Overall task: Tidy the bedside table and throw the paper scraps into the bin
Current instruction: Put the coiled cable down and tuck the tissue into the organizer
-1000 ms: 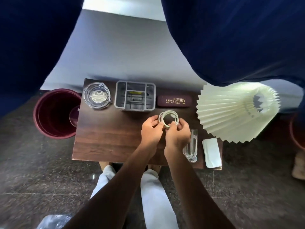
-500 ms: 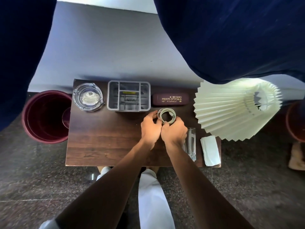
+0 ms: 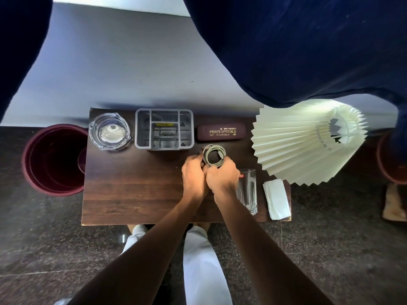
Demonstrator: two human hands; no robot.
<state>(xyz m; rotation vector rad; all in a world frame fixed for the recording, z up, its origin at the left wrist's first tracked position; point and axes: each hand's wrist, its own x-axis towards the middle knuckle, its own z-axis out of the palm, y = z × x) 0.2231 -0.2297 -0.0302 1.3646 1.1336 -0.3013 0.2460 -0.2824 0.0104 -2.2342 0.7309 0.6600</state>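
Dark wood grain covered the small desk (image 3: 132, 190) in the head view, the only view there was. Above its middle both hands met: the left hand (image 3: 193, 177) and the right hand (image 3: 222, 176) each had their grip closed on a coiled pale cable (image 3: 214, 156), pinching the near side of the loop while its far side stood free just in front of a maroon spectacle case (image 3: 221, 132) lettered "PRINCE OPTICALS". Along the desk's far edge, left of the case, sat a grey plastic organiser (image 3: 164, 128) with several compartments, and left of that a clear glass ashtray (image 3: 109, 131). A tall clear drinking glass (image 3: 247, 191) stood upright just beside the right wrist, and a folded white paper napkin (image 3: 277, 199) lay near the desk's right front corner. A cream pleated lampshade (image 3: 304, 144) hung tilted over the right end of the desk. On the floor, touching the desk's left side, stood a maroon bin (image 3: 50, 159), its mouth open upward. Whether any scraps lay inside it could not be told. Dark blue fabric (image 3: 308, 47) filled the top of the view.
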